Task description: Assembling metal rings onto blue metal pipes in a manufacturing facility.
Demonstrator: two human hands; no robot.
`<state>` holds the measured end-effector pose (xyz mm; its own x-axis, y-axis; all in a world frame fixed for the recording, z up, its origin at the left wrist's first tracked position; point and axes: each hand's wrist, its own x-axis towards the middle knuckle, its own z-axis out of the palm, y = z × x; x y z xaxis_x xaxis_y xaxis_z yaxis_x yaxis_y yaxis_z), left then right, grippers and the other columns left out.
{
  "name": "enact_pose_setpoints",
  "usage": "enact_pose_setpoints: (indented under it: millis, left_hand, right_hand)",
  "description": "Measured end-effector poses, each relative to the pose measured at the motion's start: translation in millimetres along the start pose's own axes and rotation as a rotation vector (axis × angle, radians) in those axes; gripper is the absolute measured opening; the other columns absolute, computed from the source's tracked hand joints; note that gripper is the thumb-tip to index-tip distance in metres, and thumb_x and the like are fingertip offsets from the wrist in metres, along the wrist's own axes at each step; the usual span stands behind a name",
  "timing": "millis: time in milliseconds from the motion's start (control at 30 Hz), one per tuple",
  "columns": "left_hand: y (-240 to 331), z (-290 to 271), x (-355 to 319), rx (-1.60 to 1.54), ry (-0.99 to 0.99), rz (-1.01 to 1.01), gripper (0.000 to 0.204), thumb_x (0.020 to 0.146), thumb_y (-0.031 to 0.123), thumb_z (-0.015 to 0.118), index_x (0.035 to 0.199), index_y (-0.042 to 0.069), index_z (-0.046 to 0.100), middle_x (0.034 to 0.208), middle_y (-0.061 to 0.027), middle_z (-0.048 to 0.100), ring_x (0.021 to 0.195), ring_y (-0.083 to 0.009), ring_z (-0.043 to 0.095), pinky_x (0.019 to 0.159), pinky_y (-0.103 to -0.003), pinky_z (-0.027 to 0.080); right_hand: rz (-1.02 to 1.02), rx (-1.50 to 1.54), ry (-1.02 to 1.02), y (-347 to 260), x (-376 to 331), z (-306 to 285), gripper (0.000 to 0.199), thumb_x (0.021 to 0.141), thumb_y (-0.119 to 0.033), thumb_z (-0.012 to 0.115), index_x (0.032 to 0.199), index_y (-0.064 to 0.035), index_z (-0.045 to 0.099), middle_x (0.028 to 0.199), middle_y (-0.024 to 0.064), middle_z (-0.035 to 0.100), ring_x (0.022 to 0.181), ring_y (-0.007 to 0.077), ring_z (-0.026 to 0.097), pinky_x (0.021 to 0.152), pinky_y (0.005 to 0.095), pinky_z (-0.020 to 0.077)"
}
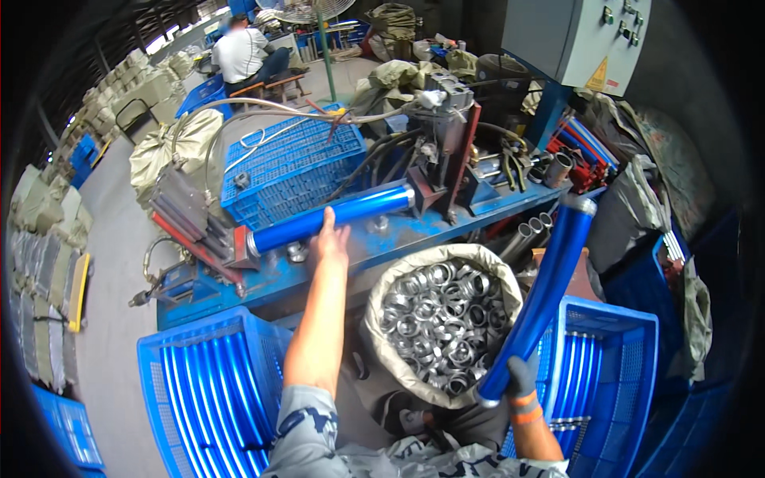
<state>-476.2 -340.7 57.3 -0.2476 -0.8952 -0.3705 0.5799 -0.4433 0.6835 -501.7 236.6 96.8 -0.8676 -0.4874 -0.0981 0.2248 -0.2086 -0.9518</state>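
A shiny blue tube lies between the two end fixtures of a blue bench machine, a metal ring at each end. My bare left hand grips it near its middle, thumb against the near side; some fingers are hidden. On the right, my right hand, in a dark grey glove with an orange band at the wrist, is closed around the lower part of another blue tube. That tube stands tilted, its metal-ringed top leaning right. Between my arms sits a pale sack full of loose metal rings.
A blue crate at lower left holds several blue tubes; another crate at lower right holds more. Behind the bench stand stacked blue crates with hoses above. A grey control box rises at right. A person sits far back.
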Motion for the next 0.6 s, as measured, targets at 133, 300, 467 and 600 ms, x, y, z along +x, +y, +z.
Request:
enact_pose_setpoints:
  millis: [133,300,467,600]
  left_hand:
    - [-36,8,24,-0.002,0.03,-0.102,0.083,0.097,0.027,0.099,0.158,-0.008,0.055,0.163,-0.0309,0.054,0.156,-0.0544,0.05,0.125,-0.063,0.058]
    - [-24,-9,22,0.078,-0.006,-0.147,0.084,0.102,0.04,0.093,0.158,-0.009,0.055,0.158,-0.0315,0.06,0.15,-0.0496,0.061,0.123,-0.061,0.057]
    - [-40,-67,-93,0.266,-0.165,0.053,0.066,0.115,0.038,0.077,0.158,-0.007,0.053,0.149,-0.0307,0.072,0.139,-0.0434,0.074,0.115,-0.053,0.061]
    - [-35,-190,-155,0.482,-0.163,0.196,0.051,0.114,0.03,0.08,0.152,0.003,0.058,0.122,-0.0162,0.082,0.101,-0.0276,0.084,0.083,-0.037,0.067]
  right_hand:
    - [0.044,0.023,0.038,-8,-37,-26,0.075,0.084,-0.029,0.089,0.149,-0.003,0.062,0.116,0.0075,0.073,0.097,0.0202,0.072,0.084,0.0368,0.0621]
    - [0.057,0.093,0.007,-17,-28,-4,0.072,0.086,-0.03,0.09,0.147,-0.0022,0.063,0.113,0.0082,0.075,0.093,0.0207,0.074,0.081,0.0368,0.0631]
    - [-0.008,-0.01,0.005,-14,-38,4,0.068,0.088,-0.029,0.092,0.145,-0.0003,0.068,0.115,0.0071,0.076,0.099,0.0189,0.075,0.087,0.0368,0.0629]
    - [0.067,-0.046,0.032,-2,-51,-13,0.05,0.099,-0.019,0.082,0.144,0.0,0.069,0.115,0.0048,0.076,0.097,0.0159,0.071,0.088,0.0335,0.0604]
